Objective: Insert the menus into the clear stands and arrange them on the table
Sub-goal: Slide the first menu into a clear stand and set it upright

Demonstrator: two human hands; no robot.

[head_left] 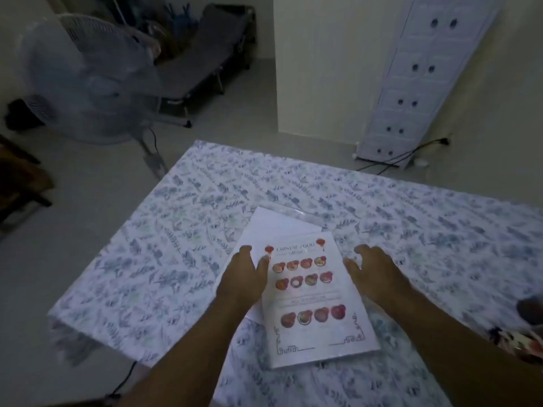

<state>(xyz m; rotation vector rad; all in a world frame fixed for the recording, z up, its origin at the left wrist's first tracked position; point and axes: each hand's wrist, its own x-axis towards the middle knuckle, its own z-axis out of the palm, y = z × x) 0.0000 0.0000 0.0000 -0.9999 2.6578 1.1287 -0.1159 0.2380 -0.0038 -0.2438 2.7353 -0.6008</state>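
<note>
From the head camera, a table (293, 186) covered in a white cloth printed with blue-grey leaves fills the lower and right part of the picture. Near its front middle lies a white paper menu (316, 301) printed with red lanterns, the heading "Chinese Food Menu" and rows of round red dishes. It rests, slightly turned, on top of a plain white sheet (276, 227), and a glossy clear edge (289, 209) shows just beyond that sheet; whether this is a stand cannot be told.

The left hand (245, 277) lies flat with fingers spread loosely, its fingertips touching the menu's upper left edge and the white sheet beside it; it grips nothing. The right hand (374, 271) is open with fingers curled a little, just beside the menu's right edge, and whether it touches the paper cannot be told.

A dark rounded object (530, 311) and a patch of red-patterned fabric (517, 342) sit at the right edge of the picture. Off the table's left corner stands a white pedestal fan (88, 80), with a grey folding cot (202, 66) behind it. A white panel with paired round holes (417, 83) leans against the far wall.

The cloth is bare to the left, right and beyond the papers, and the table's left edge drops to open floor.
</note>
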